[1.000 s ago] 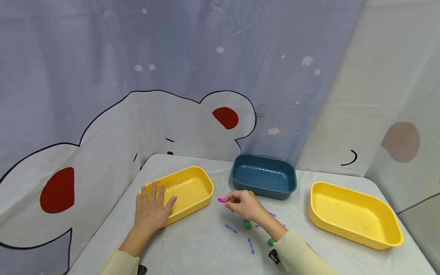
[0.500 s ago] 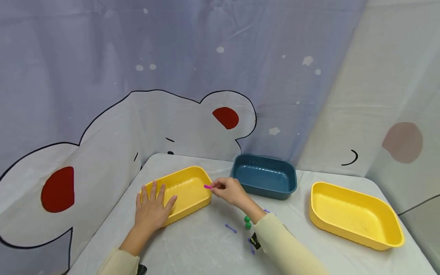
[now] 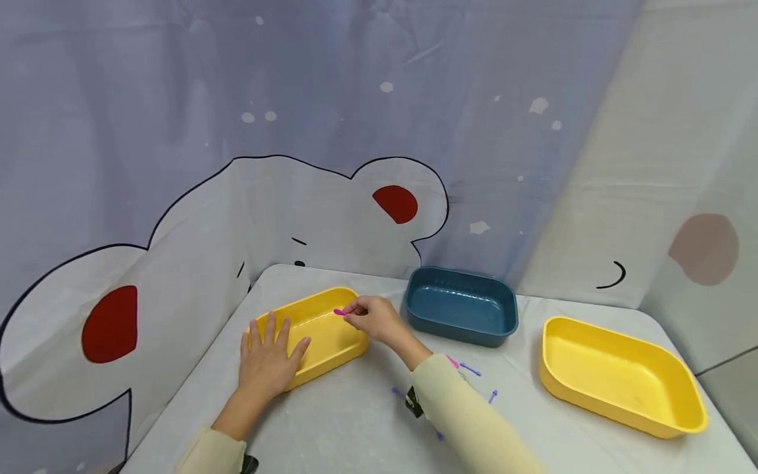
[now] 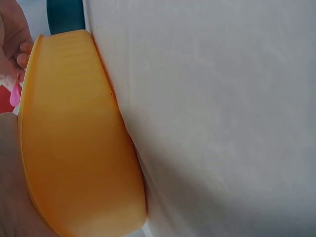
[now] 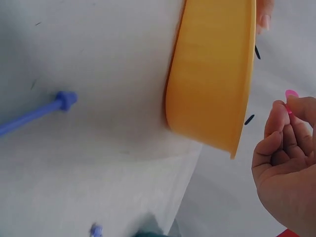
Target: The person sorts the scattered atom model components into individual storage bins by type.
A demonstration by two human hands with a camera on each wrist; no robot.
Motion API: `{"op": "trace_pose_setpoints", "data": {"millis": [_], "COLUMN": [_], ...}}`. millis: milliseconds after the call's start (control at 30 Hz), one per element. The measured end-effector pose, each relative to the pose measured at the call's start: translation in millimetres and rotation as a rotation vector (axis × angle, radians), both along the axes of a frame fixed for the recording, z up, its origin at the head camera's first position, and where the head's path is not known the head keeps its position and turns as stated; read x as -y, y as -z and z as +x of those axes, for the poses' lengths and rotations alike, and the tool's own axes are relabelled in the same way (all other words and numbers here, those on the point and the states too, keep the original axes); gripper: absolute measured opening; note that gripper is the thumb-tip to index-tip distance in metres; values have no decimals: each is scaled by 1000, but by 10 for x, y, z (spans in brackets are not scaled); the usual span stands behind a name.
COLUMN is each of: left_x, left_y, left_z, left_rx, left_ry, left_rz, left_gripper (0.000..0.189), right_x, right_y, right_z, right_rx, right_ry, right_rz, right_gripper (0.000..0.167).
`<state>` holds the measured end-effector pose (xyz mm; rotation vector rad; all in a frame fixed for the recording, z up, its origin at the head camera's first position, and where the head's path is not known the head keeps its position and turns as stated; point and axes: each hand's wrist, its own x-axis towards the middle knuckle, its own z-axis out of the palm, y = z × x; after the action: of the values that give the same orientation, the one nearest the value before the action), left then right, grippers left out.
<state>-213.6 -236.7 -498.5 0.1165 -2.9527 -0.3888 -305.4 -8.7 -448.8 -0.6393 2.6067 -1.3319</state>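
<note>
My right hand (image 3: 381,322) pinches a small pink piece with a rounded end (image 3: 339,312) between thumb and fingertips. It hovers over the right part of the left yellow tray (image 3: 320,332). In the right wrist view the same pink piece (image 5: 291,94) sticks out between the fingertips, apart from the tray. My left hand (image 3: 264,365) rests with spread, straight fingers across the near-left rim of that tray. Most of the pink piece is hidden by the fingers.
A dark blue tray (image 3: 462,306) stands at the back, and another yellow tray (image 3: 622,375) at the right. Purple rods with knobbed ends (image 3: 470,369) and another pink piece (image 3: 453,362) lie around my right forearm, some partly hidden. A printed cloth (image 3: 331,79) hangs behind.
My right hand has carried the pink piece left and away from me, from beside the left yellow tray to above it. The left hand stays on the rim. The green pieces are hidden now.
</note>
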Motion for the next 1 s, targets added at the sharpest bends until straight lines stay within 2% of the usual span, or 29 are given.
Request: {"op": "trace_pose_setpoints", "data": {"millis": [300,633,833,1000], "left_x": [12,11,9,22], "left_y": [-34,8,20,12], "left_z": [17,-17,-26,-10], "left_rx": [21,14,18,12], "left_ry": [-9,-4,1,-2], "left_rz": [-7,-19,-11,-19], "left_gripper": [81,82,82,81], "right_x": [173,258,192,27], "right_y": [29,117,90,23], "right_z": [-87,-207,-226,-209], "right_rx": [14,48,49,23], "right_ry": [58,118,120,113], "right_rz": [-14,-30,-40,-27], "right_gripper": [9,11,14,14]}}
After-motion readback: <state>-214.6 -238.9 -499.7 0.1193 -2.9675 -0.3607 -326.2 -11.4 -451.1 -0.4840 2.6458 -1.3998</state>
